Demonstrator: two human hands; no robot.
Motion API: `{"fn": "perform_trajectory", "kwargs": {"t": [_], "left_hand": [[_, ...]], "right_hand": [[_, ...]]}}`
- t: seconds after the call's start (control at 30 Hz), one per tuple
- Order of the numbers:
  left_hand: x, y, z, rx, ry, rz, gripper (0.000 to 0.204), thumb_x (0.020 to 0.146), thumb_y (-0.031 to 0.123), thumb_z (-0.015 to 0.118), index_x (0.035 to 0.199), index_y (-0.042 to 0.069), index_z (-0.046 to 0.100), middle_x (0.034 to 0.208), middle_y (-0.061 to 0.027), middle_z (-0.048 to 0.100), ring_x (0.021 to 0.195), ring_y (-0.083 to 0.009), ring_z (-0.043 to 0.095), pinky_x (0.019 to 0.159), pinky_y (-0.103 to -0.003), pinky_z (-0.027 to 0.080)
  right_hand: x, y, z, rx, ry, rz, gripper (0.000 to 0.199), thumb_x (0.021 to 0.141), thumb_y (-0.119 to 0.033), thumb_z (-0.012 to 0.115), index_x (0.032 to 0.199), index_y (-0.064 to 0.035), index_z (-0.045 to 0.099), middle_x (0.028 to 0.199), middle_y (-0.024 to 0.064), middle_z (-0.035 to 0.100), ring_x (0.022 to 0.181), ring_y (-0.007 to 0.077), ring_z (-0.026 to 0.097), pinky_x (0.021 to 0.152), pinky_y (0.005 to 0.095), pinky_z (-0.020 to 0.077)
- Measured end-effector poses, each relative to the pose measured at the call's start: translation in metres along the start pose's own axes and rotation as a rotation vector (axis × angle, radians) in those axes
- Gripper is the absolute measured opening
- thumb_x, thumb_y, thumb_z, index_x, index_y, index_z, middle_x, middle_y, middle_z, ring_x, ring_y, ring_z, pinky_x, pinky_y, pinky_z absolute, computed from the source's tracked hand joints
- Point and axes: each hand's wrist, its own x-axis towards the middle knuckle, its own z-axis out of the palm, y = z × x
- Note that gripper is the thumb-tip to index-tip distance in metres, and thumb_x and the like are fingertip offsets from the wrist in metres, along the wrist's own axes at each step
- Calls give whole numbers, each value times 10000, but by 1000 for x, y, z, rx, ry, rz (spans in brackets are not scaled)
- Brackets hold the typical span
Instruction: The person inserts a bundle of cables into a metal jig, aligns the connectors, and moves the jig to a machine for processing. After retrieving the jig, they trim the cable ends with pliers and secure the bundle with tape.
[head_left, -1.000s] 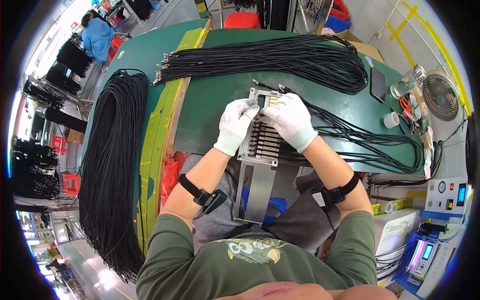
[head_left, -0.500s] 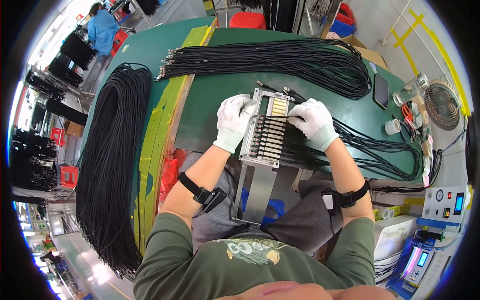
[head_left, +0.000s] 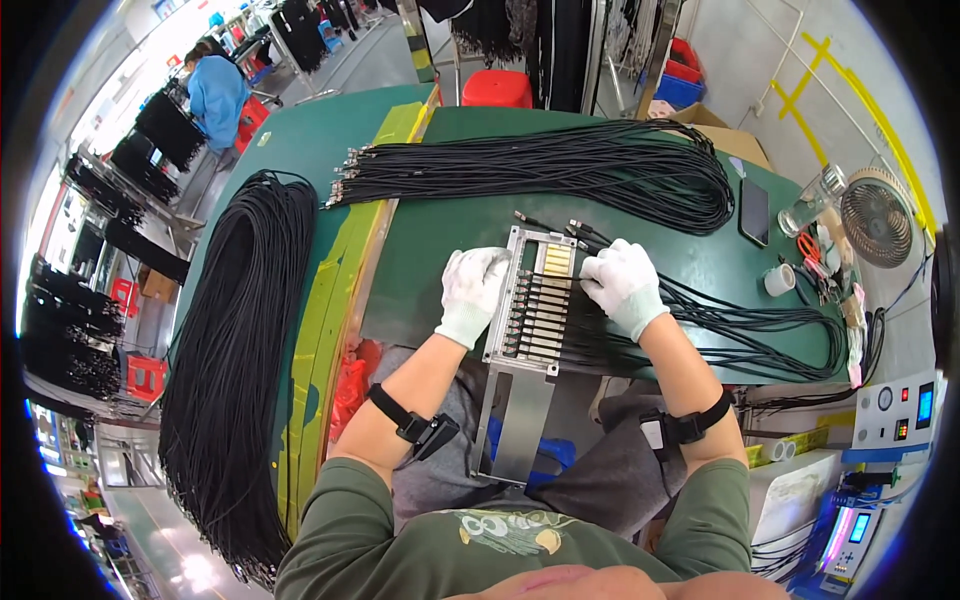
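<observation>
A metal slotted fixture (head_left: 564, 335) stands before me, its upper part at the table edge and its long plate over my lap. Several black cables (head_left: 600, 352) lie side by side across its slots and trail off to the right; the far slots show pale yellow strips. White gloves cover both hands. My left hand (head_left: 473, 290) is closed at the fixture's left rail, its fingers curled; what is between them is hidden. At the right rail, my right hand (head_left: 624, 285) pinches a black cable that crosses the fixture just nearer than the yellow strips.
Thick bundles of black cable lie at the left (head_left: 240, 370) and far side (head_left: 530, 175) of the green table (head_left: 410, 255). A phone (head_left: 754, 212), glass jar (head_left: 812, 200), white cup (head_left: 779, 280) and fan (head_left: 880, 222) stand right. A person in blue (head_left: 216, 100) is far left.
The whole scene sits lower in the picture. Relative to the fixture, my left fingers have drawn slightly away to the left, and my right hand has shifted a little toward the far end.
</observation>
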Motion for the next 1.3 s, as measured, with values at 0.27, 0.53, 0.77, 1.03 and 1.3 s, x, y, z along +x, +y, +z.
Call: {"fn": "perform_trajectory", "kwargs": {"t": [0.27,0.53,0.77,1.03,1.3], "left_hand": [[4,24,5,47,-181,103,288,893,336,625,1126,190,710,1301,-171,572,1210,-347,507,1034,-450,399],[8,53,6,528,-328,391,399,839,553,599,1179,361,683,1403,-206,481,1361,-368,357,1141,-590,180],[6,46,14,515,-337,389,396,843,536,599,1186,356,681,1404,-197,491,1368,-353,360,1153,-577,163],[2,46,17,374,-289,446,388,789,435,671,1142,275,707,1322,-209,535,1332,-382,393,1102,-592,249],[23,63,52,294,-266,512,383,738,244,729,1099,115,728,1312,-225,531,1289,-437,413,1070,-511,333]], "right_hand": [[-1,-2,-2,50,15,6,108,785,-277,689,795,-170,682,750,18,626,860,251,565,759,380,434],[12,31,-2,134,-17,172,116,796,-291,689,849,-189,706,800,21,643,898,248,583,780,376,446],[18,37,13,-92,-32,269,152,800,-319,705,861,-179,705,860,33,654,913,249,587,782,381,453],[5,47,8,-44,122,366,186,769,-338,707,871,-183,716,876,48,672,910,287,609,798,424,482],[2,91,13,275,495,295,287,747,-390,705,886,-141,729,880,114,703,861,334,662,750,473,518]]}}
